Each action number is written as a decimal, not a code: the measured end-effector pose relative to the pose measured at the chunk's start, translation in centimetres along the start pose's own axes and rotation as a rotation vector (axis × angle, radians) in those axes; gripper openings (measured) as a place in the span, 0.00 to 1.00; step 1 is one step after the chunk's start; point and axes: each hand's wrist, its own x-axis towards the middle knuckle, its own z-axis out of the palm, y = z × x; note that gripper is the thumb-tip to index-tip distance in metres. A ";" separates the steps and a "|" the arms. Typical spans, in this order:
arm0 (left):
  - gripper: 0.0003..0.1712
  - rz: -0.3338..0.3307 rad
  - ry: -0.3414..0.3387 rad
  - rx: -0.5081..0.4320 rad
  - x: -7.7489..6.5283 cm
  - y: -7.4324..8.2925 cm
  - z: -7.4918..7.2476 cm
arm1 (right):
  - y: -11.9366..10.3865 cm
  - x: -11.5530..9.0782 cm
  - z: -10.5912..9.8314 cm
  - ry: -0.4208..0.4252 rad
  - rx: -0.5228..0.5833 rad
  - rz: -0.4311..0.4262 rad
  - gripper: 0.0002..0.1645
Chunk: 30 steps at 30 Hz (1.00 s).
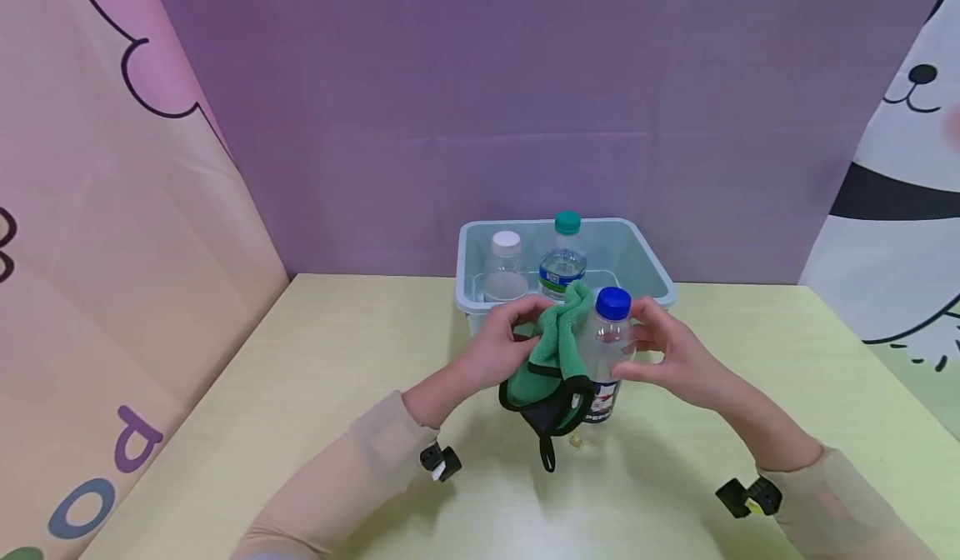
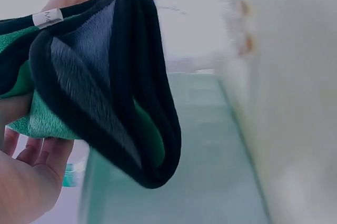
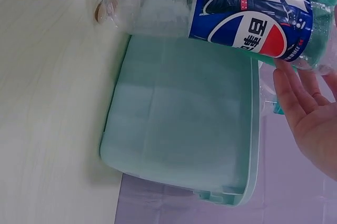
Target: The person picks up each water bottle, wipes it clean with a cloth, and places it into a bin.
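My left hand [image 1: 504,343] grips a folded green towel [image 1: 557,343] with black edging and a dark hanging loop. In the left wrist view the towel [image 2: 100,87] droops from the fingers, showing a grey inner side and a white tag. The towel lies against the left side of a clear plastic bottle [image 1: 602,352] with a blue cap. Thumb and fingers of my right hand [image 1: 678,360] hold that bottle from the right, below the cap. A blue, white and red Pepsi label [image 3: 253,16] shows in the right wrist view, where the towel's dark edge appears behind it.
A light blue plastic basin [image 1: 637,252] stands at the table's back edge, just behind both hands. Inside it are a white-capped clear bottle [image 1: 506,268] and a green-capped bottle [image 1: 564,260]. The pale wooden table [image 1: 360,335] meets a purple backdrop [image 1: 375,127].
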 end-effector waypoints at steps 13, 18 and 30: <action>0.18 0.041 -0.068 -0.016 0.9 1.6 -0.5 | -0.2 0.0 0.0 -0.009 -0.003 0.002 0.31; 0.18 0.006 -0.053 0.007 0.3 0.6 -0.2 | -0.1 0.0 -0.1 -0.004 -0.020 0.027 0.30; 0.13 -0.093 -0.242 0.285 -1.8 -3.7 1.2 | -0.1 0.2 0.1 -0.010 -0.015 0.030 0.30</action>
